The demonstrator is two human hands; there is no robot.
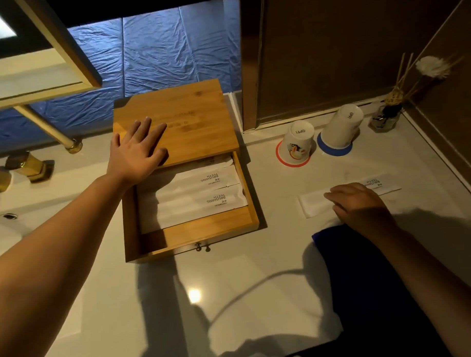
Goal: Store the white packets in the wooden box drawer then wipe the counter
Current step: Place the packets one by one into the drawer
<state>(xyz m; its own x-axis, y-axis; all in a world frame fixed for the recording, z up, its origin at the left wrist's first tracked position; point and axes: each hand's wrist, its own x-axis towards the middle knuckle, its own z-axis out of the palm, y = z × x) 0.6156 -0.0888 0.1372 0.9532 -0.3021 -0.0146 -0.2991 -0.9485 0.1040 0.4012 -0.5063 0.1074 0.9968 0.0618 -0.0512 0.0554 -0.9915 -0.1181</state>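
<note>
packet on counter: one white packet (373, 191) lies flat on the counter (259, 284), well right of the box, printed end away from me.
packets in drawer: two white packets (203, 195) lie side by side in the open drawer (188, 237); the edge of a possible third shows under the lid, i cannot tell.
wooden box: one wooden box (189, 121), its drawer pulled toward me, two small knobs on the front.
my right hand: my right hand (361, 207) rests palm down on the near end of the loose packet, fingers spread, pressing not yet pinching.
my left hand: my left hand (140, 149) lies flat and released on the box lid, gripping nothing, steadying the box.
step in hand: i judge this to be picking up the last packet; best to slide it toward the edge or curl a fingertip under it, then lay it parallel on the others.
cloth: one dark blue cloth (346, 254) just under my right wrist, ready for wiping.
cups: two upturned cups (318, 140) behind the packet.
diffuser: one reed diffuser (387, 114) in the far corner.
</note>
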